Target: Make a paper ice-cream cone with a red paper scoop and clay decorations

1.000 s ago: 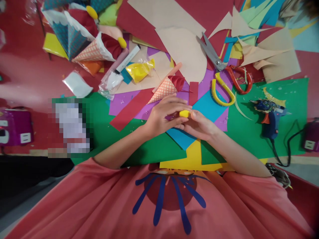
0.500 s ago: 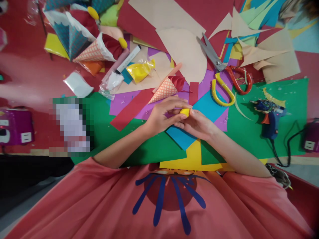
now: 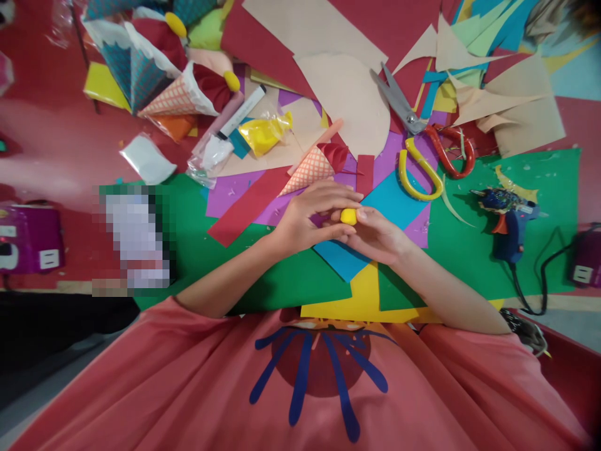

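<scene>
The right hand (image 3: 381, 237) grips the yellow lump (image 3: 349, 217) at its thumb, above the overlapping coloured sheets, while the left hand (image 3: 303, 219) curves its fingers and thumb around the lump, contact indeterminate, just below the checkered cone (image 3: 307, 171) and left of the scissors (image 3: 411, 120).

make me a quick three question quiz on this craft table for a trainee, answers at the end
1. True or false: the scissors lie with their blades apart.
2. What colour is the small lump at the left hand and right hand?
3. Which lies on the green sheet?
A) marker
B) glue gun
C) yellow packet

Key: 1 true; 2 yellow; 3 B
</scene>
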### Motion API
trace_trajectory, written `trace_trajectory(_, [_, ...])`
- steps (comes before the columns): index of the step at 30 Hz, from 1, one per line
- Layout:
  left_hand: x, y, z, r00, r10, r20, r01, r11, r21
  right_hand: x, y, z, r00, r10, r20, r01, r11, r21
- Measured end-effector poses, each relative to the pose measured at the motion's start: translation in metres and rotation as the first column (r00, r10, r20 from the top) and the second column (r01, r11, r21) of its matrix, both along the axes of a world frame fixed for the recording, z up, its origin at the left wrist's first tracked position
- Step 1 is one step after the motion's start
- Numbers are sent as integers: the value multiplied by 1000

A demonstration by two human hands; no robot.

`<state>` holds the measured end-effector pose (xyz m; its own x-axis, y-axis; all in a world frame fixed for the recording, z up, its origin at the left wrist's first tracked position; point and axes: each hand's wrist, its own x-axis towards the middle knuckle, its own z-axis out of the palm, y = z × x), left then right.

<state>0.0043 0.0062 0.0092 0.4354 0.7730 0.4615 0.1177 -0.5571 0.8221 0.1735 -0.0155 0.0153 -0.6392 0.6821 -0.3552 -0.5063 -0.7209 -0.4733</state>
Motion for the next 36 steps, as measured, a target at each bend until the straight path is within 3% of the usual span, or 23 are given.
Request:
trace_trajectory(9, [-2, 1, 0, 999, 27, -33, -28, 999, -41, 0, 0, 1, 1000, -15, 23, 15, 1000, -1])
trace_trajectory(17, [1, 0, -2, 998, 50, 38, -53, 996, 65, 0, -1, 0, 1000, 1, 25, -1, 1000, 4])
trace_trajectory(23, [-2, 0, -4, 1000, 15, 6, -15, 999, -30, 0, 0, 2, 997, -17, 80, 15, 999, 29])
trace_trajectory(32, [1, 0, 2, 1000, 26, 17, -27, 998, 50, -1, -1, 1, 999, -8, 44, 7, 1000, 23])
trace_trajectory(36, [0, 0, 2, 999, 4, 33, -4, 1000, 13, 0, -1, 1, 997, -13, 75, 8, 998, 69])
